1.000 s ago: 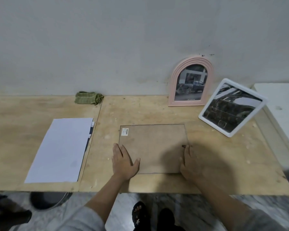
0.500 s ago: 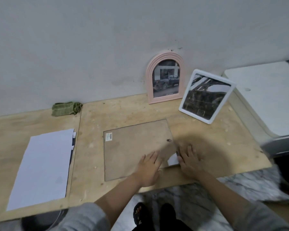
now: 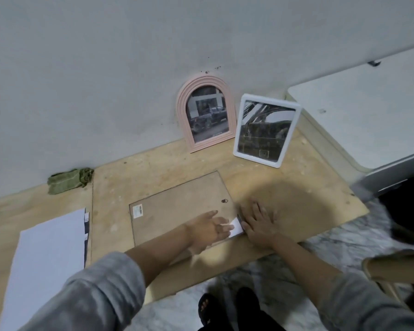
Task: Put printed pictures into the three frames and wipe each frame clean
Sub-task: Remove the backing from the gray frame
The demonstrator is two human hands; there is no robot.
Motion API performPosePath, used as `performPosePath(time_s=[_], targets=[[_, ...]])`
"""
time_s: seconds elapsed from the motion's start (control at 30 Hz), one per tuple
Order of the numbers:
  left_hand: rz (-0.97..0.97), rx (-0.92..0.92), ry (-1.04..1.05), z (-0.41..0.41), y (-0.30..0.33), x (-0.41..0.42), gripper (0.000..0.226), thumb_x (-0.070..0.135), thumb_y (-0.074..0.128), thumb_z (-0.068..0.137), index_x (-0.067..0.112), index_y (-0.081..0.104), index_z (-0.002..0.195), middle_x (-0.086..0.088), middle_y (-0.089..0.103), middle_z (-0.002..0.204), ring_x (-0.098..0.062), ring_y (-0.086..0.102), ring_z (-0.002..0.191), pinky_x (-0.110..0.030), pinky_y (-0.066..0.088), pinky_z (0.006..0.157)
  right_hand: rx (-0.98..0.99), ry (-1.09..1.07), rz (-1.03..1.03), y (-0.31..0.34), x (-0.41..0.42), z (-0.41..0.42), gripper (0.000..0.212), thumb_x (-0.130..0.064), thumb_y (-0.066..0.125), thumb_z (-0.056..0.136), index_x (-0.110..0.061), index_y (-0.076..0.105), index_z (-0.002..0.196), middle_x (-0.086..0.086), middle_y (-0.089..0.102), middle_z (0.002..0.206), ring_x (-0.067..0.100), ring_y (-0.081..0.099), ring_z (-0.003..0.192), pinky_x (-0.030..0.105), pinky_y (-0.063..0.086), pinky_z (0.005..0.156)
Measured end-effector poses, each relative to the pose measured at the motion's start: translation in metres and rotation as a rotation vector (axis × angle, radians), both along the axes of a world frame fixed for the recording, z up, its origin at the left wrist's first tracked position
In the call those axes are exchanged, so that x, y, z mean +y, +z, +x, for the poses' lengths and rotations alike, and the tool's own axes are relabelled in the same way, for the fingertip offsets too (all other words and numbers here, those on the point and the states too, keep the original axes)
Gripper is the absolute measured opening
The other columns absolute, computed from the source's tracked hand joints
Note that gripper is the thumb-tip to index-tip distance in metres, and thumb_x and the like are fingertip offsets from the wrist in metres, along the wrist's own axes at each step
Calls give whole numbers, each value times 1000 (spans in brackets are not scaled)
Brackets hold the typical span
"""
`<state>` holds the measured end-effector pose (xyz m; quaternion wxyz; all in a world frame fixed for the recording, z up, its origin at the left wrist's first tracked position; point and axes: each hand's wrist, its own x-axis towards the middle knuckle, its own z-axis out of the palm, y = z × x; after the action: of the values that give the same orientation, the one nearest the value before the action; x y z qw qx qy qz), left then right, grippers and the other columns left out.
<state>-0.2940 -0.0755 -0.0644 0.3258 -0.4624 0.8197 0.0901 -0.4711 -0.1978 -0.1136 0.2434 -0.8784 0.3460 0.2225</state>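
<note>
Frame three lies face-down on the table; its backing is now lifted at the corner, baring white between the hands. Left hand, moved across, presses flat-fingered there; right hand rests spread just beyond. Pink frame and white frame, far of the hands, already hold pictures.

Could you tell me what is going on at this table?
A person is working on the third frame, which lies face down on the plywood table. Both hands, left hand and right hand, rest at its right edge, where a white corner shows. The pink arched frame and white frame already hold pictures.
</note>
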Motion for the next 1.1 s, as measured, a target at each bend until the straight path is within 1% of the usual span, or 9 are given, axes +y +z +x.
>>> performPosePath(time_s=[0.1,0.13,0.2,0.3,0.37,0.5,0.73,0.93,1.1], targets=[[-6,-100,-134,2,12,-14,71,40,69,70,26,50,137,6,44,148,-16,43,134,-47,19,115,-2,2,-14,2,1,-1,57,-43,15,100,-37,-19,144,-1,-33,151,18,-29,139,57,-15,108],[-1,-119,-168,1,12,-17,70,40,70,68,25,52,135,5,48,144,-17,46,131,-47,19,115,-1,2,-13,3,1,-1,57,-43,15,100,-38,-20,144,-1,-33,151,18,-30,139,57,-15,108],[-7,-115,-214,-2,7,-19,65,28,65,80,18,42,140,-2,43,146,-25,37,135,-49,16,117,1,11,-15,4,1,-1,56,-43,14,100,-38,-21,144,-1,-33,151,18,-31,138,57,-15,108],[-1,-55,-139,-9,10,-20,61,31,74,72,21,55,128,-2,56,130,-24,52,121,-41,41,103,-7,14,-20,2,-1,-1,57,-44,14,100,-37,-21,144,0,-33,151,18,-31,138,58,-16,108],[-7,-4,-91,-10,7,-19,59,29,72,75,19,54,129,-6,51,134,-26,48,124,-41,42,101,-14,5,-20,0,-1,-2,57,-45,14,99,-36,-19,145,0,-32,152,18,-30,139,57,-17,107],[-59,1,-73,-12,7,-22,69,27,68,82,15,36,142,-9,30,148,-29,24,138,-51,20,112,-23,-12,-49,-3,0,-4,57,-45,15,99,-37,-17,146,0,-29,153,17,-28,140,56,-16,108],[-41,-1,-31,-14,4,-17,74,32,69,83,16,32,145,-10,25,150,-30,20,140,-48,18,115,-40,-8,-57,-4,1,-3,58,-45,16,99,-38,-20,144,-1,-32,152,17,-29,139,56,-16,108],[-24,-23,22,-25,10,-21,71,25,72,80,15,36,140,-10,27,148,-29,22,139,-47,30,108,-27,-20,-58,-4,0,-4,58,-46,18,99,-40,-16,145,-2,-32,152,15,-29,139,56,-14,108],[-54,-43,77,-38,13,-25,61,19,63,85,14,37,140,-8,33,143,-28,28,134,-42,37,98,-23,-17,-50,-4,0,-5,57,-48,17,99,-40,-13,146,-2,-31,152,15,-30,139,56,-12,109]])
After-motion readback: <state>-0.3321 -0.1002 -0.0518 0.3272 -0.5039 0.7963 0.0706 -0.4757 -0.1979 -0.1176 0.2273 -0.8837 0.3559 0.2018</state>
